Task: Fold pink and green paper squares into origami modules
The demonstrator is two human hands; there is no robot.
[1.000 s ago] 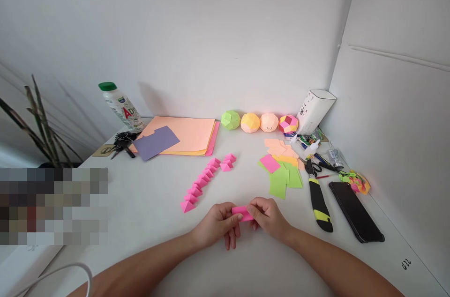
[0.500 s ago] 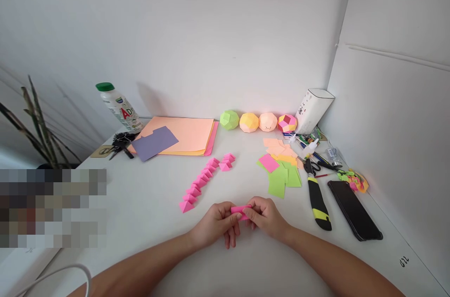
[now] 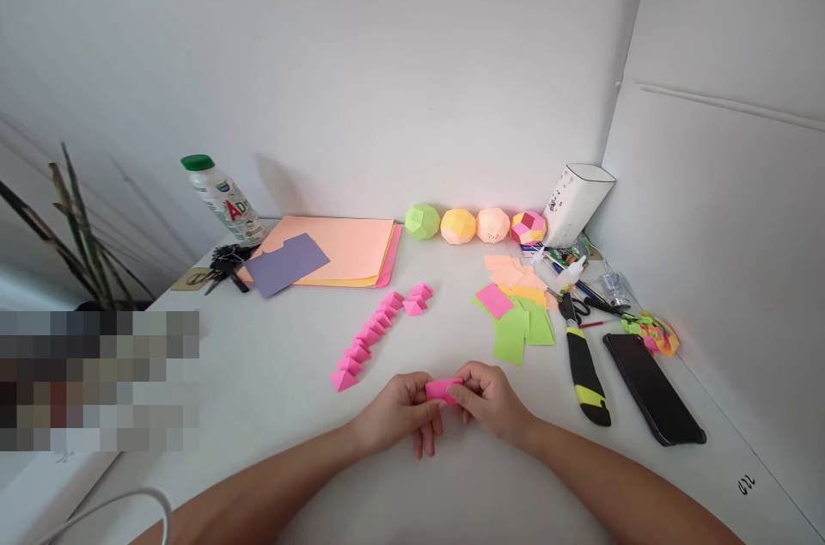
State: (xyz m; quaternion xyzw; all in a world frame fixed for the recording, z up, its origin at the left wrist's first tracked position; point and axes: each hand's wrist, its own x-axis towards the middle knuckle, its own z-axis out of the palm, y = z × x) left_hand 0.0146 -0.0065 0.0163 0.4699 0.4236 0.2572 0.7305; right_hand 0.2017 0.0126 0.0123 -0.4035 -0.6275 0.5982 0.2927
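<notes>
The left hand [image 3: 394, 418] and right hand [image 3: 495, 404] are bare, and both forearms [image 3: 258, 489] too (uncovered as far up as I can see).

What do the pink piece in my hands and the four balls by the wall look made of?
The pink piece, pinched between left hand and right hand, looks like thin matte paper: crisp fold, flat colour. The four balls also seem folded paper: flat angular facets, no shine, though card can't be excluded.

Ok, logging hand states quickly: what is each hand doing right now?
Left hand: closed on the pink paper.
Right hand: closed on the same pink paper.
</notes>
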